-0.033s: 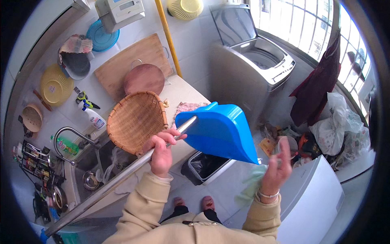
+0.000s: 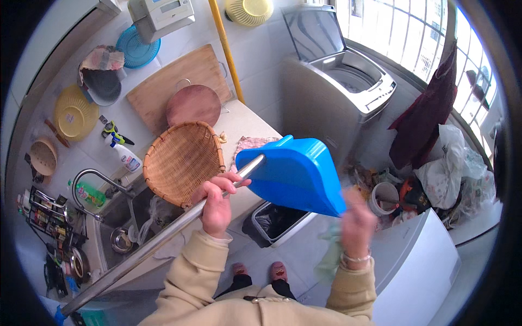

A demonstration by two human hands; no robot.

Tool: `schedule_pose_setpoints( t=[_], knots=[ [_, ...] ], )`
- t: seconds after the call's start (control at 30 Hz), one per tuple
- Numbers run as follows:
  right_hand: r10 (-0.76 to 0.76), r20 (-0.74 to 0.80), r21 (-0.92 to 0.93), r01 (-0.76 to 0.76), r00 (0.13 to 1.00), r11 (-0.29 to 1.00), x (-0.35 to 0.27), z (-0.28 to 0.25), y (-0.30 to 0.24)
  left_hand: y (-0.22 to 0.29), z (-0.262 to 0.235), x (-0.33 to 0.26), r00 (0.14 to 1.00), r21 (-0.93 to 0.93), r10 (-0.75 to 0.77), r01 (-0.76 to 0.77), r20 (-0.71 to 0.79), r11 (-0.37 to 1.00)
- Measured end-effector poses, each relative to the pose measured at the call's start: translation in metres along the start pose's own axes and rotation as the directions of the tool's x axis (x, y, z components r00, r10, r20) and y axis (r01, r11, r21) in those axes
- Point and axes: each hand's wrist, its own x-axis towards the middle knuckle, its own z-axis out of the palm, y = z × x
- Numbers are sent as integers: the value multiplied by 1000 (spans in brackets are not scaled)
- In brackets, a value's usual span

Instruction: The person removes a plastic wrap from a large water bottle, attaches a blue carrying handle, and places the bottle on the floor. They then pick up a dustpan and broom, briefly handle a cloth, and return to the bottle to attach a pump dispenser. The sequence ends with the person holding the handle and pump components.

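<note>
My left hand (image 2: 217, 204) is closed around the metal handle of a long-handled blue dustpan (image 2: 299, 176). The handle slants from the lower left up to the pan, which is raised above the floor in front of me. Beside the pan's right edge is my right hand (image 2: 357, 224), smeared by motion, its fingers drawn together. A pale green cloth (image 2: 328, 258), also blurred, hangs below and left of that hand and seems held in it. Whether the hand touches the pan's edge I cannot tell.
Below the dustpan stands a bin (image 2: 277, 223) with a dark liner. A woven basket (image 2: 185, 163) sits at the counter edge by the sink (image 2: 106, 239). Back right is an open-lidded washing machine (image 2: 348, 81); a white cabinet-like box (image 2: 418, 266) and plastic bags (image 2: 451, 168) are right.
My right hand has moved slightly left and down toward the dustpan's edge, its extended fingers now drawn in. The green cloth has shifted with it. My left hand and the dustpan stay nearly still.
</note>
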Motion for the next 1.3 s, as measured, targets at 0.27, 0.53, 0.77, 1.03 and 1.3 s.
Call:
schedule_pose_setpoints(
  t=[0.27, 0.53, 0.77, 1.03, 1.3],
  knots=[
    [260, -243, 437, -134, 935, 890, -10, -33, 1, 38, 4, -13, 995, -2, -62, 62, -83, 998],
    [-93, 466, 878, -473, 880, -76, -68, 7, -39, 200, -65, -62, 982, 78, -150, 159, -115, 984],
    [-500, 754, 408, -901, 425, -150, -187, 150, -166, 387, -176, -192, 948, 283, -122, 209, -295, 936],
    [-604, 500, -37, -713, -620, 700, -334, 324, -368, 546, -251, -369, 616, 484, 212, 316, -759, 816],
    [-720, 193, 432, -601, -667, 672, -532, 419, -476, 566, -312, -520, -127, 304, 393, 440, -911, 845]
  ],
)
